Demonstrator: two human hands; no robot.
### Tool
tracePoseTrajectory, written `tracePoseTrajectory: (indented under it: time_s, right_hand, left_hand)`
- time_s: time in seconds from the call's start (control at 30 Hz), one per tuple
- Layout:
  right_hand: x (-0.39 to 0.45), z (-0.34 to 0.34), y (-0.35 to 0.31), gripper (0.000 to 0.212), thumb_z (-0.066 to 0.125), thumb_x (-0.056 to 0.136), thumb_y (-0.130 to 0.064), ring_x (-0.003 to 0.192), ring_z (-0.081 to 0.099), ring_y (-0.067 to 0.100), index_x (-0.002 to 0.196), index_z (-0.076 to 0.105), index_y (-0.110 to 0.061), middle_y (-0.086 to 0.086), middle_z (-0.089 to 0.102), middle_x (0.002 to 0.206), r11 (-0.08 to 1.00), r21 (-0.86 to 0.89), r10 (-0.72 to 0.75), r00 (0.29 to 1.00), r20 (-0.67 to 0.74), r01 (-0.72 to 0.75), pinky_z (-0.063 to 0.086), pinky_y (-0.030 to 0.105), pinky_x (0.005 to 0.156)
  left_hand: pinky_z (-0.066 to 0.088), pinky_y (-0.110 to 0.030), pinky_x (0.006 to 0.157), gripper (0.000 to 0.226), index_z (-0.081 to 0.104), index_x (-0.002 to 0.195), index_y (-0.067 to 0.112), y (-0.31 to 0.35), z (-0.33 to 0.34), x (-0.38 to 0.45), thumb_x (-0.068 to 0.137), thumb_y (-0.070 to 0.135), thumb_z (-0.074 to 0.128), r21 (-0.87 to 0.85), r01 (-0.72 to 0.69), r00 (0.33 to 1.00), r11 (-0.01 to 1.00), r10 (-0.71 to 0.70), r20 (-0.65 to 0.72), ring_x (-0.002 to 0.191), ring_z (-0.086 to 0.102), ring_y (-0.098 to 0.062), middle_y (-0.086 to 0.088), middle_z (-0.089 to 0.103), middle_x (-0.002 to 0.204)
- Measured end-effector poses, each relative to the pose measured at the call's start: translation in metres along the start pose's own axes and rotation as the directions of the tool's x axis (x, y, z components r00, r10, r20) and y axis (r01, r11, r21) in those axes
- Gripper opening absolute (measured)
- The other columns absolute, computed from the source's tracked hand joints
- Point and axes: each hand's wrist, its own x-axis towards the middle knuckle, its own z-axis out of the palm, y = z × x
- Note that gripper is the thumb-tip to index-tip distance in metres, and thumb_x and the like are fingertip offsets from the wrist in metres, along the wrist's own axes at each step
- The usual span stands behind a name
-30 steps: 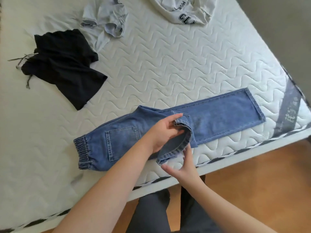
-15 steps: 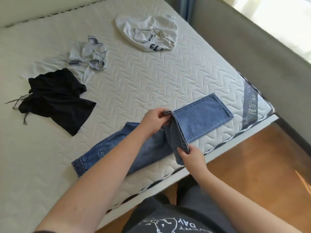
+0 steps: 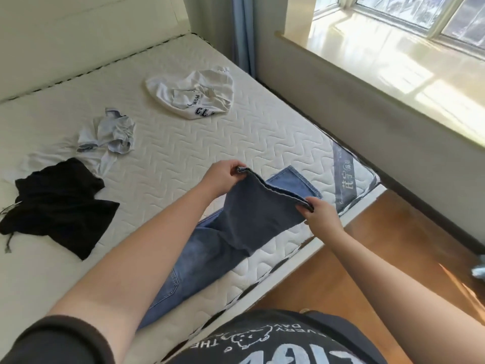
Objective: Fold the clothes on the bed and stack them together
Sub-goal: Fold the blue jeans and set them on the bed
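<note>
Head view: jeans [image 3: 210, 248] along near edge of bed [image 3: 183, 143], waist end toward bottom-left, partly hidden under left forearm. 1 section of the jeans lifted off the mattress, darker side of the denim facing camera, top edge stretched taut between both hands.

Left hand [image 3: 223, 177]: fingers curled, pinching far corner of the lifted edge. Holding jeans.
Right hand [image 3: 321, 215]: fingers curled, pinching near corner of the same edge, above the bed's edge. Holding jeans.

Lighter blue leg end flat on mattress behind the lifted section, pointing toward the mattress label [image 3: 346, 177] at the right corner.

Other clothes, all unfolded and well apart from jeans:
- black garment [image 3: 57, 206], left side of bed, drawstrings trailing off its left edge
- pale crumpled garment [image 3: 110, 135], just beyond the black one, touching or overlapping it at the corner, can't tell which
- white printed shirt [image 3: 194, 95], far side of bed, bunched up, dark lettering partly readable

Nothing stacked yet.

Around: wood floor [image 3: 341, 271] beside bed on the right, sunlit window ledge [image 3: 393, 64] upper right, blue curtain [image 3: 242, 32] in the corner, headboard [image 3: 86, 35] at the far end. Dark printed T-shirt [image 3: 275, 340] and dark sleeve [image 3: 52, 342] of the person at bottom of frame.
</note>
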Motion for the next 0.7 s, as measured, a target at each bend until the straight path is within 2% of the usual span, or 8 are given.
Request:
tracePoseTrajectory:
  time_s: [0.13,0.2,0.27,0.33,0.43,0.5,0.57,0.7]
  right_hand:
    - [0.033,-0.034,0.015,0.021,0.060,0.096,-0.028,0.077,0.067,0.033,0.086,0.062,-0.009,0.008,0.061,0.074,0.996,0.089,0.019,0.998,0.061,-0.025,0.054,0.050,0.079]
    - [0.045,-0.044,0.019,0.025,0.058,0.097,-0.029,0.073,0.068,0.029,0.094,0.063,-0.005,0.012,0.063,0.079,0.994,0.111,0.011,0.996,0.085,-0.021,0.055,0.052,0.079]
    - [0.060,-0.055,0.025,0.025,0.055,0.098,-0.031,0.065,0.066,0.022,0.097,0.062,-0.007,0.008,0.060,0.075,0.989,0.142,0.019,0.996,0.082,-0.030,0.056,0.053,0.077]
    - [0.073,-0.061,0.029,0.018,0.054,0.098,-0.030,0.066,0.064,0.020,0.100,0.060,-0.014,0.001,0.058,0.075,0.981,0.189,0.040,0.997,0.073,-0.053,0.057,0.053,0.078]
    - [0.091,-0.063,0.033,0.018,0.054,0.098,-0.029,0.075,0.067,0.026,0.104,0.058,-0.013,0.004,0.062,0.083,0.973,0.209,0.083,0.994,0.076,-0.098,0.057,0.051,0.078]
    - [0.101,-0.062,0.035,0.018,0.055,0.097,-0.030,0.073,0.067,0.023,0.102,0.059,-0.012,0.007,0.063,0.086,0.974,0.191,0.104,0.991,0.082,-0.118,0.060,0.047,0.073]
    - [0.108,-0.060,0.039,0.015,0.058,0.095,-0.029,0.072,0.066,0.021,0.097,0.060,-0.014,0.007,0.064,0.087,0.974,0.181,0.121,0.989,0.087,-0.135,0.061,0.043,0.069]
    - [0.120,-0.058,0.049,0.014,0.066,0.091,-0.028,0.059,0.062,0.017,0.083,0.064,-0.017,0.000,0.060,0.071,0.976,0.119,0.172,0.982,0.079,-0.180,0.060,0.044,0.071]
  left_hand:
    - [0.049,-0.026,0.076,0.013,0.072,0.104,0.019,0.044,0.015,0.046,0.092,0.019,0.067,0.078,-0.010,1.000,0.997,0.007,0.028,0.083,0.064,-0.018,-0.001,0.073,0.095]
    - [0.052,-0.031,0.083,0.016,0.073,0.106,0.018,0.057,0.016,0.063,0.091,0.019,0.068,0.140,-0.004,0.999,0.990,-0.002,0.044,0.088,0.065,-0.020,-0.003,0.074,0.099]
    - [0.052,-0.036,0.090,0.020,0.073,0.109,0.018,0.071,0.020,0.081,0.090,0.021,0.069,0.198,-0.003,0.999,0.980,-0.008,0.053,0.097,0.066,-0.022,-0.004,0.073,0.103]
    - [0.052,-0.037,0.088,0.021,0.073,0.109,0.018,0.080,0.022,0.094,0.089,0.019,0.068,0.236,0.006,0.999,0.972,-0.019,0.051,0.097,0.066,-0.023,-0.005,0.073,0.102]
    - [0.051,-0.029,0.072,0.015,0.074,0.098,0.018,0.086,0.027,0.116,0.089,0.013,0.062,0.267,0.031,0.999,0.963,-0.042,0.035,0.084,0.069,-0.021,0.000,0.073,0.084]
    - [0.055,-0.030,0.070,0.014,0.071,0.091,0.016,0.083,0.031,0.130,0.093,0.016,0.058,0.252,0.032,0.997,0.967,-0.050,0.063,0.071,0.070,-0.019,0.002,0.072,0.075]
    - [0.056,-0.034,0.072,0.014,0.070,0.087,0.016,0.075,0.037,0.147,0.093,0.022,0.059,0.290,0.010,0.994,0.957,-0.041,0.103,0.067,0.067,-0.020,0.004,0.070,0.070]
    - [0.036,-0.029,0.061,0.023,0.062,0.069,0.025,0.060,0.047,0.180,0.089,0.035,0.068,0.361,-0.035,0.988,0.932,-0.021,0.151,0.077,0.056,-0.023,0.005,0.055,0.069]
